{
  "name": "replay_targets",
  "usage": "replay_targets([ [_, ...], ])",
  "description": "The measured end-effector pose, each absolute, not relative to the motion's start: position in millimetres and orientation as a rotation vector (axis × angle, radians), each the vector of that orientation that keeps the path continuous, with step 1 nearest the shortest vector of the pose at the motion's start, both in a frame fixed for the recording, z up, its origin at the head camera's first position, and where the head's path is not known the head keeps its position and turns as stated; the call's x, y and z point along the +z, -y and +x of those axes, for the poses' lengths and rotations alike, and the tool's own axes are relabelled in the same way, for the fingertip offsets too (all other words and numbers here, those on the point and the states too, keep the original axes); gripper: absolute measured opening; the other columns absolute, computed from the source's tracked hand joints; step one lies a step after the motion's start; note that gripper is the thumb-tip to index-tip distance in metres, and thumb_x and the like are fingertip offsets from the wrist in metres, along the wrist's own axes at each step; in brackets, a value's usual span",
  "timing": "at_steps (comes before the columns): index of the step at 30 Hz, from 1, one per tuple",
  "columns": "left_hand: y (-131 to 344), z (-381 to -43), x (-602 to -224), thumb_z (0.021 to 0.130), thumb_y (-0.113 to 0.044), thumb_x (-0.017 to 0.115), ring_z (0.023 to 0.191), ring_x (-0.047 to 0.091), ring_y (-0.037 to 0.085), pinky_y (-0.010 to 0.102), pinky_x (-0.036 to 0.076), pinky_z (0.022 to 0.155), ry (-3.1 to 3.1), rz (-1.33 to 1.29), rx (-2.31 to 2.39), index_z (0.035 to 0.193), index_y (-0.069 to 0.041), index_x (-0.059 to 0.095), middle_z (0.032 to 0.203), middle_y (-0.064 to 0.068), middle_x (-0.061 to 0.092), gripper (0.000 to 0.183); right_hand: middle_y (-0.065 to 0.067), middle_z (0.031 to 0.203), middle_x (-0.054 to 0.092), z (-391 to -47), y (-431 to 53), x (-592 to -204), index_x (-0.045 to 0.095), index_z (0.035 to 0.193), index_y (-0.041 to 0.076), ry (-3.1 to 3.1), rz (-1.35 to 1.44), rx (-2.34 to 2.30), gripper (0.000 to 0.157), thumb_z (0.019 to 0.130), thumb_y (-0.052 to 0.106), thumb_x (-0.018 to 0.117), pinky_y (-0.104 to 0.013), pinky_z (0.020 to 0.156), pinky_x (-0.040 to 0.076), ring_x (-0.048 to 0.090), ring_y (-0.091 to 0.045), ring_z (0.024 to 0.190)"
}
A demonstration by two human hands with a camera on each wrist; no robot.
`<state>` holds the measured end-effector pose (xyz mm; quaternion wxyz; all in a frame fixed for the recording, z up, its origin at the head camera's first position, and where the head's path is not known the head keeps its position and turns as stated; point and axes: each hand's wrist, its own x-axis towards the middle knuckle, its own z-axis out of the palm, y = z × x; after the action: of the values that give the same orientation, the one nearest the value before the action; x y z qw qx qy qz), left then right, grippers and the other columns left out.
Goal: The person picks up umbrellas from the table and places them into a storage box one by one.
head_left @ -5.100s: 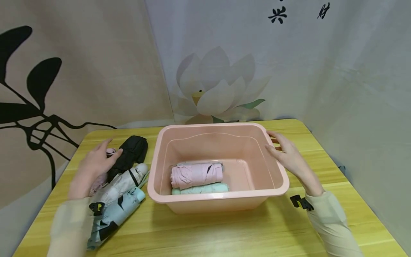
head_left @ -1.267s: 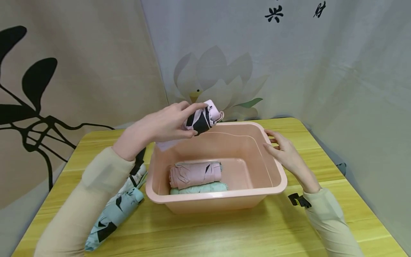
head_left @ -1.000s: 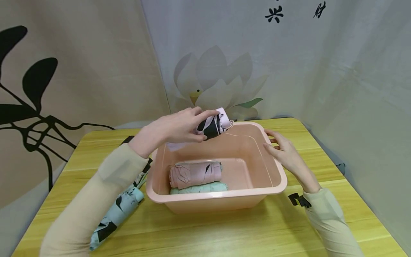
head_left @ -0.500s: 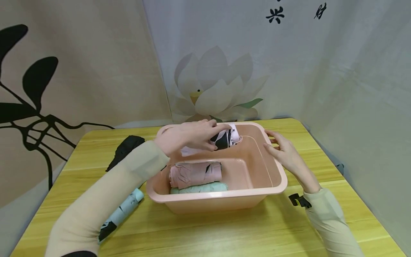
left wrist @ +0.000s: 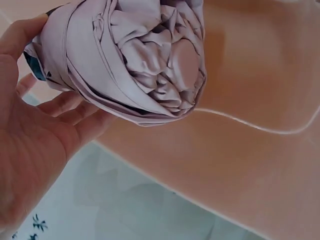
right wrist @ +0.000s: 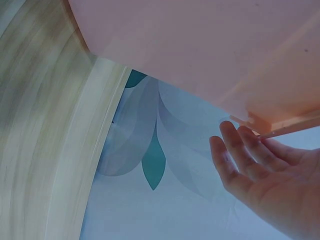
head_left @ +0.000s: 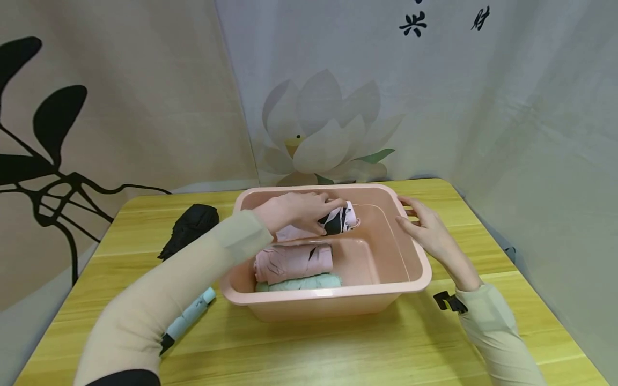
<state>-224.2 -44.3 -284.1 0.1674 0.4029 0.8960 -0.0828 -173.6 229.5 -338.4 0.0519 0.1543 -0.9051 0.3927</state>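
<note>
"Nearest?"
"With the pink tub (head_left: pixel 323 306) as clock centre: left sleeve (head_left: pixel 159 300) at eight o'clock, overlapping in view a light blue umbrella (head_left: pixel 188 317) on the wooden table (head_left: pixel 328 354). At four, black clip (head_left: pixel 450 302) beside the right sleeve (head_left: pixel 497 321)."
"Within the tub?"
"Toward seven o'clock, green umbrella (head_left: pixel 306 282), then pink umbrella (head_left: pixel 294 262), just beyond and touching."
"Right hand (head_left: pixel 427 228)?"
"At three o'clock, loosely bent at the rim: thumb on the inner side, fingers outside, holding only the tub's edge."
"Left hand (head_left: pixel 304 209)?"
"Inside the tub, toward twelve. Curled round a black-and-pale umbrella (head_left: pixel 338 221), thumb and fingers on opposite sides, parted just by the roll's thickness. Near the far wall, below the rim; impossible to tell whether touching the floor."
"Farther?"
"Between nine and ten o'clock, black bundle (head_left: pixel 190 228) on the table, near the tub. At twelve, behind everything, pale curtain (head_left: pixel 507 134) with printed flower (head_left: pixel 333 145)."
</note>
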Motion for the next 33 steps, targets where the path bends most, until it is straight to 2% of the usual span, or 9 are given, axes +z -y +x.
replay_targets([
  [5, 43, -226, -292, 0.086, -0.034, 0.061, 0.121, 0.048, 0.025, 0.038, 0.042, 0.099, -2.488, 1.109, -0.236, 0.147, -0.024, 0.008, 0.143, 0.014, 0.034, 0.081, -0.023, 0.134, 0.044, -174, -230, -339, 0.036, 0.138, 0.000, 2.756, 0.464, 1.207, 0.051, 0.093, 0.021, 0.050, -0.050, 0.088, 0.047, 0.050, -0.038, 0.115],
  [8, 44, -225, -298, 0.086, -0.034, 0.061, 0.116, 0.051, 0.024, 0.037, 0.043, 0.097, -2.477, 1.111, -0.248, 0.146, -0.023, 0.009, 0.142, 0.014, 0.036, 0.080, -0.023, 0.134, 0.045, -173, -229, -339, 0.035, 0.138, 0.001, 2.759, 0.470, 1.206, 0.051, 0.094, 0.021, 0.050, -0.050, 0.087, 0.047, 0.050, -0.038, 0.114],
  [13, 43, -226, -299, 0.092, -0.027, 0.052, 0.104, 0.058, 0.024, 0.036, 0.048, 0.090, -2.551, 1.270, -0.286, 0.136, -0.019, 0.031, 0.133, 0.009, 0.048, 0.050, -0.023, 0.134, 0.045, -173, -229, -339, 0.035, 0.139, 0.001, 2.761, 0.466, 1.212, 0.052, 0.094, 0.022, 0.049, -0.048, 0.086, 0.047, 0.051, -0.038, 0.114],
  [16, 43, -226, -293, 0.094, -0.024, 0.048, 0.105, 0.059, 0.023, 0.036, 0.048, 0.090, -2.609, 1.346, -0.273, 0.133, -0.016, 0.042, 0.129, 0.007, 0.052, 0.040, -0.023, 0.133, 0.045, -173, -229, -339, 0.035, 0.138, 0.000, 2.753, 0.461, 1.211, 0.051, 0.093, 0.021, 0.050, -0.049, 0.087, 0.047, 0.051, -0.038, 0.114],
  [19, 47, -223, -284, 0.094, -0.026, 0.050, 0.103, 0.060, 0.020, 0.035, 0.048, 0.089, -2.652, 1.330, -0.217, 0.131, -0.016, 0.047, 0.122, 0.005, 0.058, 0.038, -0.023, 0.133, 0.045, -174, -230, -339, 0.036, 0.138, 0.000, 2.747, 0.457, 1.215, 0.051, 0.093, 0.021, 0.050, -0.049, 0.087, 0.047, 0.051, -0.038, 0.114],
  [25, 63, -209, -260, 0.093, -0.032, 0.047, 0.097, 0.060, 0.018, 0.035, 0.050, 0.083, -2.753, 1.208, 0.007, 0.126, -0.021, 0.051, 0.123, 0.002, 0.057, 0.034, -0.022, 0.133, 0.046, -172, -229, -338, 0.035, 0.139, 0.003, 2.756, 0.460, 1.225, 0.051, 0.094, 0.022, 0.050, -0.046, 0.085, 0.048, 0.051, -0.037, 0.114],
  [33, 91, -192, -233, 0.093, -0.032, 0.050, 0.103, 0.058, 0.018, 0.036, 0.048, 0.088, -2.815, 1.080, 0.292, 0.123, -0.019, 0.053, 0.122, 0.001, 0.057, 0.032, -0.020, 0.134, 0.046, -171, -229, -336, 0.034, 0.140, 0.006, 2.771, 0.451, 1.239, 0.052, 0.094, 0.024, 0.050, -0.043, 0.084, 0.049, 0.052, -0.035, 0.114],
])
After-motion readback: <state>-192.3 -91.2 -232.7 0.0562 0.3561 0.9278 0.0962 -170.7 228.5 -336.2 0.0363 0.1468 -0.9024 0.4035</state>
